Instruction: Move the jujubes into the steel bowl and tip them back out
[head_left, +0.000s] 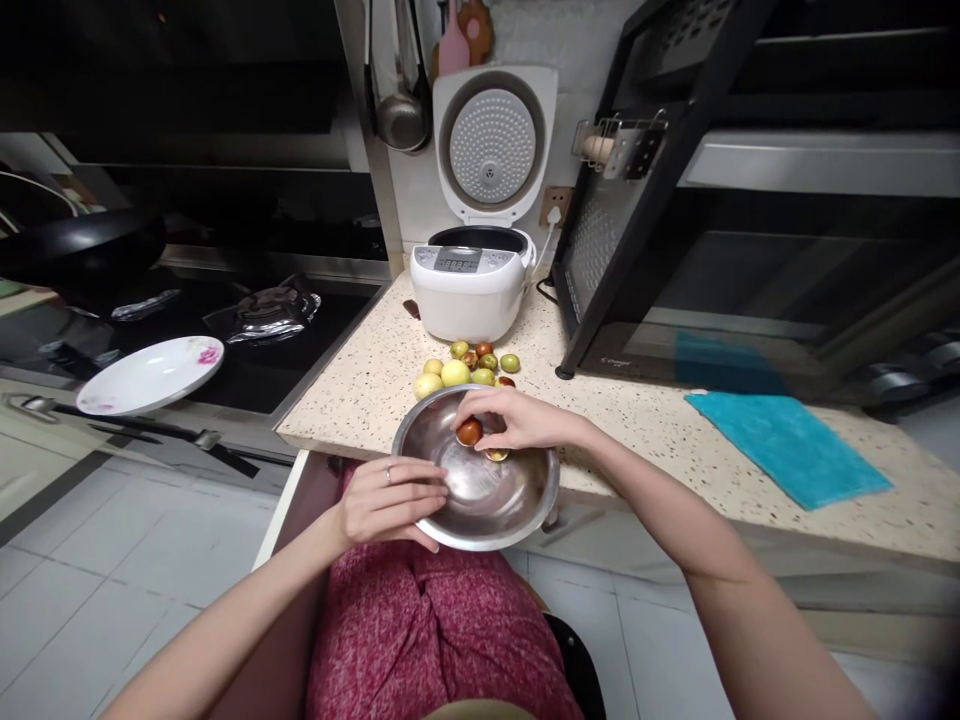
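Observation:
A steel bowl (517, 510) is tilted toward me at the counter's front edge. My left hand (394, 500) grips its left rim, fingers inside and thumb outside. Inside the bowl, my right hand (514, 418) has its fingers closed around a red-brown jujube (470, 432). Another yellowish fruit (496, 454) shows just below that hand, partly covered. Behind the bowl lie several green and brown jujubes (510, 363) and pale yellow round fruits (455, 373), some hidden by the rim.
A white rice cooker (469, 300) stands behind the fruit with its lid (491, 140) up. A black rack (600, 250) with an oven is on the right, near a blue cloth (791, 448). On the left, a white plate (150, 378) sits by the gas stove (270, 310).

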